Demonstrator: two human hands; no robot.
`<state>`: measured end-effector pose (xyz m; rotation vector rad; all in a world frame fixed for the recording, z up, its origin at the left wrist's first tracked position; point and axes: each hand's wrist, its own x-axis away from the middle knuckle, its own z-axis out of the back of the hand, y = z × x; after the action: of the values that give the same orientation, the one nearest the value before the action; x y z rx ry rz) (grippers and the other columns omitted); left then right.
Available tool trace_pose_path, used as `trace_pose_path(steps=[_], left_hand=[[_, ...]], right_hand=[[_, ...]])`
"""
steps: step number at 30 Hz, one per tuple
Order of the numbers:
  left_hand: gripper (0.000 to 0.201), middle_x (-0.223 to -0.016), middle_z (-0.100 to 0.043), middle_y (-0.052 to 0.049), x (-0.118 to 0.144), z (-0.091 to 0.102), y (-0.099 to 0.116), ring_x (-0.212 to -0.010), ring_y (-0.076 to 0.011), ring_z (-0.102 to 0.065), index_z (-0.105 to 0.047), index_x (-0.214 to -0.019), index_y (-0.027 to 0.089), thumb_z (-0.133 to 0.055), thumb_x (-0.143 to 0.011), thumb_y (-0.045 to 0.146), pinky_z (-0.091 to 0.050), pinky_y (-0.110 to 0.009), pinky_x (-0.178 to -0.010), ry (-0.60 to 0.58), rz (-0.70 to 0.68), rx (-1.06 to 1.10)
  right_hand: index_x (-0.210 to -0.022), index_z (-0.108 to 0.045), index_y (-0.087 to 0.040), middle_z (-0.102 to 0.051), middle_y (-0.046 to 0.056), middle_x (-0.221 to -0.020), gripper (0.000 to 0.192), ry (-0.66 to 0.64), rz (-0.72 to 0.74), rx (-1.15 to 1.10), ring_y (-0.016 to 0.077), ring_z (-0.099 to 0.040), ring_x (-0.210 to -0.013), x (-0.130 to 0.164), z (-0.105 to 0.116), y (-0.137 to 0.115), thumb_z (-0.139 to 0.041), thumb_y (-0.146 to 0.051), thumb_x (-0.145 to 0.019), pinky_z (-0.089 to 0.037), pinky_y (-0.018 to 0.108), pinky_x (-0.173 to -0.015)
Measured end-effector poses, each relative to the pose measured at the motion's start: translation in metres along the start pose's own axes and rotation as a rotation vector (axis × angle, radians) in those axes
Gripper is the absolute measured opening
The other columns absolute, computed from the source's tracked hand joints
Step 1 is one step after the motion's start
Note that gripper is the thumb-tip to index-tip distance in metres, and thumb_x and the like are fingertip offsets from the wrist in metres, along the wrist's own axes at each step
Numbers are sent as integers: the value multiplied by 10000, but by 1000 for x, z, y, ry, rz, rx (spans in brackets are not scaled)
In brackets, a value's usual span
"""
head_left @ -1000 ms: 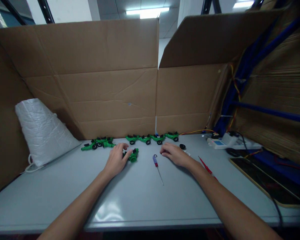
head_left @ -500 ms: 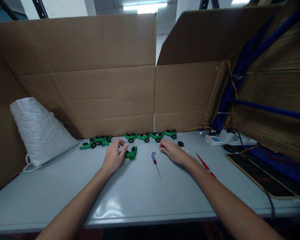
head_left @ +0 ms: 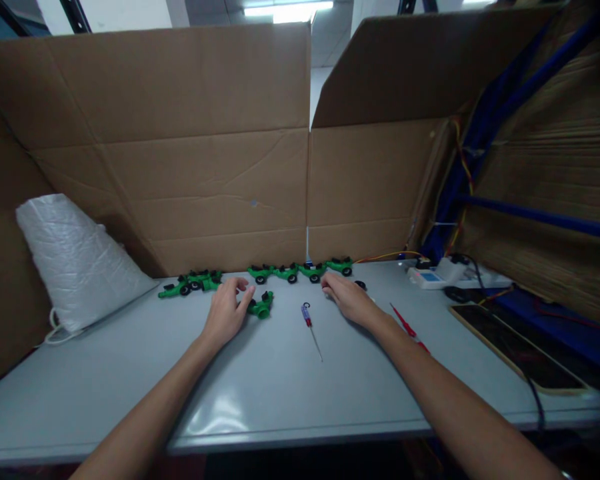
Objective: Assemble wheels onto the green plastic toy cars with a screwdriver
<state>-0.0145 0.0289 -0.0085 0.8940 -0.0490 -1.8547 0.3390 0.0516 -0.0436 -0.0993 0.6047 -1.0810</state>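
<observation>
My left hand (head_left: pixel 227 311) rests on the grey table (head_left: pixel 280 393), its fingertips pinching the left end of a green toy vehicle (head_left: pixel 261 307) that lies on its side. My right hand (head_left: pixel 349 298) lies palm down with fingers apart, touching a small black wheel (head_left: pixel 363 285) just behind it. A small screwdriver with a blue and red handle (head_left: pixel 307 315) lies between the two hands. Behind them, a row of green toy vehicles with black wheels (head_left: pixel 300 271) stands along the cardboard wall, with a second cluster (head_left: pixel 193 283) to the left.
Cardboard walls (head_left: pixel 205 173) close off the back and left. A white plastic bag (head_left: pixel 73 263) leans at the left. A red screwdriver (head_left: pixel 405 324) lies by my right forearm. A white power strip (head_left: pixel 443 275), cables and a dark flat panel (head_left: pixel 515 347) sit at the right.
My right hand has slid a little further back and right, so it now reaches the black wheel. My left hand has stayed on the green toy vehicle.
</observation>
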Motion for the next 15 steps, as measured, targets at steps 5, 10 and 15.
trace_pose_path(steps=[5,10,15], left_hand=[[325,-1095,-699,-78,0,-2,-3,-1008,-271,-629,-619,-1098,240,-480,-1081,533,-505,-418,-889,-8,11,12],[316,-1094,-698,-82,-1,0,-2,-1004,-274,-628,-616,-1094,237,-486,-1081,525,-508,-407,-857,-4,11,19],[322,-1103,-702,-82,-1,3,2,-1004,-273,-633,-615,-1115,234,-482,-1083,525,-505,-412,-866,13,3,18]], right_hand=[[-1154,-613,-232,-674,102,-1095,193,27,19,29,260,-619,-1016,1,-2,-2,-430,-212,-1096,-453,359,-898],[-1070,-662,-223,-663,108,-1050,214,13,29,72,274,-617,-1011,1,-2,-5,-452,-244,-1106,-453,362,-891],[-1009,-649,-222,-682,91,-1005,182,29,29,53,259,-626,-971,-1,4,-12,-508,-288,-1103,-448,351,-866]])
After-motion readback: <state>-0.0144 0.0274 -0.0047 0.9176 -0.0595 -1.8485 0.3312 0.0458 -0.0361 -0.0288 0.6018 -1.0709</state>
